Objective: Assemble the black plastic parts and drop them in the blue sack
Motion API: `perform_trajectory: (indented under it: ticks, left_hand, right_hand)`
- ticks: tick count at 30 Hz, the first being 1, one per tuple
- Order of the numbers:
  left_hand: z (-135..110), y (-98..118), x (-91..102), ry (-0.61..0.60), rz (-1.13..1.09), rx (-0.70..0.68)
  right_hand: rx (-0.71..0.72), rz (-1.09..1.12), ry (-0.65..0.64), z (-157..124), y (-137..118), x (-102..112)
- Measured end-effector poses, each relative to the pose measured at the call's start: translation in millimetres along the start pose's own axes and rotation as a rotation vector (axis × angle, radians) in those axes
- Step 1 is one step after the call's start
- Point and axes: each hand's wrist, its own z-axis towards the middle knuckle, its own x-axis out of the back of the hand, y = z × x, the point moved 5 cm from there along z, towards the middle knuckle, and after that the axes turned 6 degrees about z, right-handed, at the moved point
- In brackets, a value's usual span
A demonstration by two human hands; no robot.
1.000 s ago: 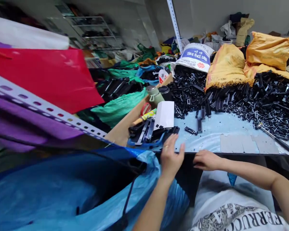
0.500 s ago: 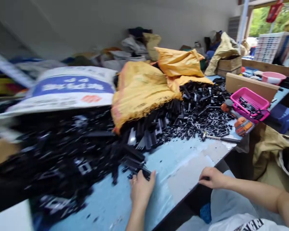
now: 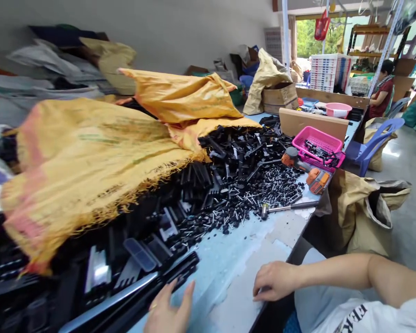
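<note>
My left hand [image 3: 168, 310] is low in the head view, thumb and fingers apart, a ring on one finger. It is beside several long black strips [image 3: 180, 268] at the edge of a dark heap; whether the fingertips touch them is unclear. My right hand [image 3: 275, 280] rests at the table's near edge with its fingers curled towards the thumb. A dark spot shows between them, too small to make out. Ahead lie loose black plastic parts [image 3: 229, 157] and many small screw-like pieces [image 3: 242, 199]. A hammer [image 3: 287, 207] lies near the edge.
Yellow woven sacks [image 3: 97, 152] cover part of the heap. A cordless drill [image 3: 305, 170] lies by a pink basket [image 3: 317, 141] and a cardboard piece [image 3: 312, 122]. Right of the table are an open sack [image 3: 364, 217] and a blue chair [image 3: 377, 138]. Another person [image 3: 381, 99] sits farther back.
The view has swung to the right. My left hand, earlier closed around black parts, now has its fingers spread. My right hand stays curled at the table edge.
</note>
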Motion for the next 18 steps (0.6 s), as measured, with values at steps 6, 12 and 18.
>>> perform_trajectory:
  ticks: [6, 12, 18]
  left_hand:
    - [-21, -6, 29.5, 0.074, 0.012, -0.048]
    - [-81, -2, 54.8, 0.151, -0.061, -0.022]
    - [-117, -39, 70.1, 0.189, -0.038, 0.17]
  right_hand:
    - [0.029, 0.014, -0.068, 16, -4, 0]
    - [0.0, 0.068, -0.087, 57, -8, 6]
    - [0.034, -0.138, -0.13, 144, -27, -19]
